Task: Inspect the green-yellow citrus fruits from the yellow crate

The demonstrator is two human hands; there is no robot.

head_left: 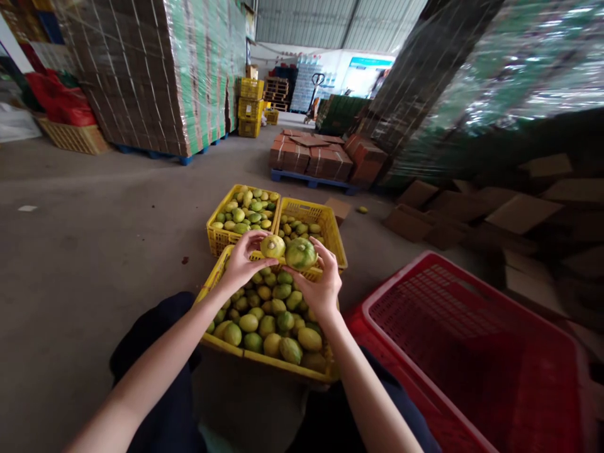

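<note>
My left hand [249, 259] grips a small yellow lemon [272, 246] between thumb and fingers. In my right hand [323, 282] is a larger, greener lemon [301, 253]. The two fruits are held up side by side, very close together, over the near yellow crate [264, 362]. That crate is filled with green and yellow lemons [278, 308]. Behind it on the left stands a second yellow crate [219, 236] full of lemons. A third yellow crate [333, 226], behind on the right, holds fewer lemons, partly hidden by my hands.
A large red basket [406, 302] stands at my right. Cardboard boxes [519, 214] lie beyond it. Ahead, flattened cartons rest on a blue pallet [314, 181]. Wrapped stacks [202, 75] rise on both sides. Grey floor [94, 251] extends to the left.
</note>
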